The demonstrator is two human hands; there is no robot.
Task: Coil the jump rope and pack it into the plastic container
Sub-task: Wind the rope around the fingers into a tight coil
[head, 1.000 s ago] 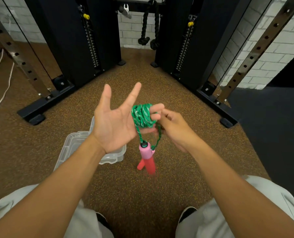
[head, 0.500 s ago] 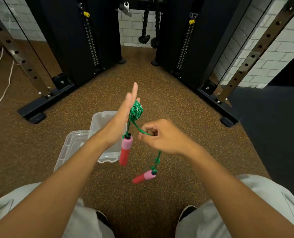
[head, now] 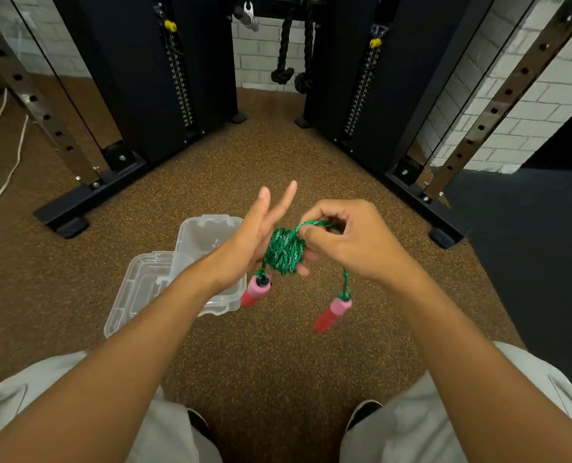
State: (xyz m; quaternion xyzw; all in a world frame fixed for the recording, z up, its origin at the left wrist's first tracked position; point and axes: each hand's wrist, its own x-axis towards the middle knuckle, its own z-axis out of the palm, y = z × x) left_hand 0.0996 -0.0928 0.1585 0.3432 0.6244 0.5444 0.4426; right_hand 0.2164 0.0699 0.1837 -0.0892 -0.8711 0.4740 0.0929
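- The green jump rope (head: 283, 250) is wound into a tight bundle round the lower fingers of the left hand (head: 244, 242), held in the air above the floor.
- One pink-and-red handle (head: 255, 292) hangs just below the bundle; the second handle (head: 331, 312) dangles from a loose strand to the right, blurred.
- The left hand stands edge-on, two fingers straight and pointing up and away; the fingers inside the coil appear bent, though the rope hides most of them.
- The right hand (head: 348, 238) pinches the free strand just beside the bundle, its fingers curled.
- The clear plastic container (head: 208, 228) sits open on the speckled brown floor (head: 261, 362) beneath the left wrist, its lid (head: 137, 289) lying alongside it.
- Black gym machine (head: 151, 78) uprights stand beyond.
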